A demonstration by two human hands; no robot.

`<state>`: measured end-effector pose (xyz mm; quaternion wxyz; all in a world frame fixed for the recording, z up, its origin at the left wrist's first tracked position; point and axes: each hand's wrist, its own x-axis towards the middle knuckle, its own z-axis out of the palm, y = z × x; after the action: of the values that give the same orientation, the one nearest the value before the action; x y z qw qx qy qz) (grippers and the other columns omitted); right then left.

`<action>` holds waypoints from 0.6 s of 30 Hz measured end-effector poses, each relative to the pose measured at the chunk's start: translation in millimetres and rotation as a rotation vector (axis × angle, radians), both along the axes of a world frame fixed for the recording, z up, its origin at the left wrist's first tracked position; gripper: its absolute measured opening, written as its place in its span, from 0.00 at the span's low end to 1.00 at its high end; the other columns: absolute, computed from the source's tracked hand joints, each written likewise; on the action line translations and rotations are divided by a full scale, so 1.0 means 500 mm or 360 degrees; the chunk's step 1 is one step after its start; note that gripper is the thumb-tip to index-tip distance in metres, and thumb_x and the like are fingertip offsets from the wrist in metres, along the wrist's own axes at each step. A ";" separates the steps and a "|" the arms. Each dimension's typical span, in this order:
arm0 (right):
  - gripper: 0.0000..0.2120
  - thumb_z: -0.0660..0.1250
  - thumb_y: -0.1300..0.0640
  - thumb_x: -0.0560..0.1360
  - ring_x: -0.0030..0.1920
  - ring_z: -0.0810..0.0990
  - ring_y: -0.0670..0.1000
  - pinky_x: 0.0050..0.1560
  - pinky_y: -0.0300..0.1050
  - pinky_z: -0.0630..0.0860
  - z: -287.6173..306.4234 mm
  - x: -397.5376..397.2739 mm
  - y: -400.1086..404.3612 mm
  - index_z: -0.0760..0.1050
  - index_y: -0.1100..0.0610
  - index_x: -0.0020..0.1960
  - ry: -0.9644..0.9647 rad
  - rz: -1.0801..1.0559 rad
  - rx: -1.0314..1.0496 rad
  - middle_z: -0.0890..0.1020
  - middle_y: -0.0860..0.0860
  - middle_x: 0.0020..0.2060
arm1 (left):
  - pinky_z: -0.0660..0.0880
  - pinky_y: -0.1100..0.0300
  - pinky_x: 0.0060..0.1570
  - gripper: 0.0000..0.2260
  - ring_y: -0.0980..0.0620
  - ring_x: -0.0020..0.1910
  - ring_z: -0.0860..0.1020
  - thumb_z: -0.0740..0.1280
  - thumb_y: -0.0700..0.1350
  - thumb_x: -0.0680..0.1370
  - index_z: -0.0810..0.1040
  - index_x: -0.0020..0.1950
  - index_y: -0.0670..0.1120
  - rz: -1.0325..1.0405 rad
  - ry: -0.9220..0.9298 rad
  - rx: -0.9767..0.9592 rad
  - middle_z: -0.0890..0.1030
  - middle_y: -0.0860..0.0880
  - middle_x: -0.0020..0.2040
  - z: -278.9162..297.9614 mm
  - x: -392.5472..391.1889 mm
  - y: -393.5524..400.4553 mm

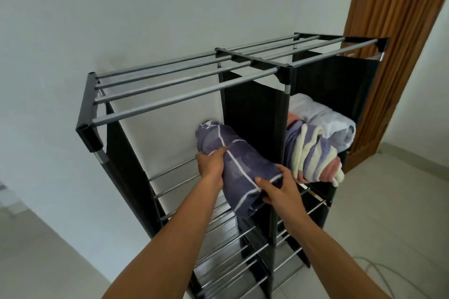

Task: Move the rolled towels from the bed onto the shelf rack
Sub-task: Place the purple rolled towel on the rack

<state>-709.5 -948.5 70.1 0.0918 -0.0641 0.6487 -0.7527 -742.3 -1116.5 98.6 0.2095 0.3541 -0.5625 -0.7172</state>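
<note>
Head cam view, looking down at a black shelf rack with grey metal bars, standing against a white wall. Both hands are on a rolled purple towel with thin white lines on it, and it's sitting in the left compartment of the upper tier, lying on the bars and angled so the far end points toward the wall while the near end sticks out over the front edge. The left hand is curled over the roll's left side around the middle, thumb on top. The right hand is clamped on the near end, fingers wrapped over the top of the fabric. Next door in the right compartment, past the black fabric divider, there are already two rolls: a purple, cream and pink striped towel in front and a pale white-grey towel behind it, touching each other. Wooden door on the right, pale tiled floor below, lower rack tiers look bare.
</note>
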 end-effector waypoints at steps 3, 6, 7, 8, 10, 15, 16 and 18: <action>0.25 0.72 0.57 0.72 0.57 0.80 0.53 0.60 0.58 0.76 -0.011 -0.009 -0.011 0.64 0.48 0.64 0.0034 0.0016 0.0128 0.79 0.49 0.56 | 0.77 0.44 0.58 0.28 0.39 0.56 0.79 0.75 0.49 0.68 0.68 0.62 0.41 -0.0038 -0.0091 -0.0275 0.78 0.37 0.61 -0.033 -0.006 -0.008; 0.26 0.70 0.56 0.73 0.58 0.78 0.51 0.57 0.46 0.74 -0.015 -0.002 -0.012 0.62 0.49 0.67 0.0187 0.0013 0.0317 0.77 0.49 0.58 | 0.74 0.46 0.61 0.28 0.37 0.61 0.76 0.73 0.48 0.72 0.67 0.66 0.39 -0.0049 -0.0150 -0.0527 0.76 0.36 0.64 -0.043 -0.001 -0.010; 0.28 0.70 0.55 0.74 0.59 0.77 0.50 0.55 0.42 0.73 -0.017 0.001 -0.010 0.62 0.51 0.70 0.0215 0.0020 0.0372 0.77 0.49 0.59 | 0.73 0.47 0.63 0.29 0.36 0.63 0.75 0.72 0.48 0.72 0.66 0.68 0.39 -0.0030 -0.0156 -0.0649 0.74 0.36 0.65 -0.041 0.003 -0.009; 0.30 0.70 0.53 0.74 0.59 0.77 0.48 0.54 0.38 0.72 -0.018 0.004 -0.006 0.61 0.52 0.72 0.0228 0.0032 0.0410 0.77 0.48 0.59 | 0.71 0.46 0.65 0.30 0.36 0.66 0.72 0.72 0.48 0.72 0.66 0.69 0.39 -0.0012 -0.0164 -0.0796 0.72 0.35 0.67 -0.036 0.008 -0.006; 0.33 0.69 0.50 0.74 0.59 0.77 0.46 0.53 0.34 0.72 -0.022 0.010 0.002 0.59 0.51 0.74 0.0231 0.0059 0.0448 0.77 0.46 0.60 | 0.66 0.46 0.67 0.29 0.36 0.69 0.67 0.70 0.45 0.74 0.64 0.72 0.39 -0.0021 -0.0169 -0.1119 0.69 0.36 0.70 -0.018 0.023 0.012; 0.22 0.64 0.48 0.77 0.51 0.82 0.49 0.53 0.47 0.78 -0.016 0.032 0.059 0.64 0.45 0.70 -0.0161 0.0173 0.0310 0.81 0.50 0.55 | 0.66 0.58 0.67 0.23 0.44 0.66 0.71 0.71 0.39 0.71 0.72 0.65 0.38 -0.0175 0.0476 -0.1725 0.74 0.41 0.65 0.025 0.101 0.123; 0.18 0.63 0.48 0.78 0.48 0.83 0.50 0.52 0.48 0.78 -0.016 0.038 0.091 0.69 0.47 0.66 -0.0314 0.0163 0.0202 0.82 0.51 0.52 | 0.66 0.65 0.63 0.21 0.49 0.61 0.73 0.71 0.39 0.71 0.74 0.62 0.37 -0.0260 0.0643 -0.1746 0.76 0.44 0.60 0.026 0.118 0.152; 0.13 0.64 0.50 0.78 0.43 0.83 0.50 0.50 0.47 0.78 -0.028 0.059 0.179 0.75 0.52 0.60 -0.0519 0.0033 0.0120 0.83 0.53 0.47 | 0.70 0.69 0.54 0.17 0.54 0.50 0.75 0.70 0.39 0.72 0.75 0.60 0.38 -0.0597 0.0806 -0.1662 0.77 0.49 0.52 0.027 0.138 0.210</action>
<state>-679.9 -859.2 56.2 0.2060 0.0556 0.6524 -0.7272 -673.4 -1011.5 112.1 0.3527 -0.0821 -0.8253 -0.4333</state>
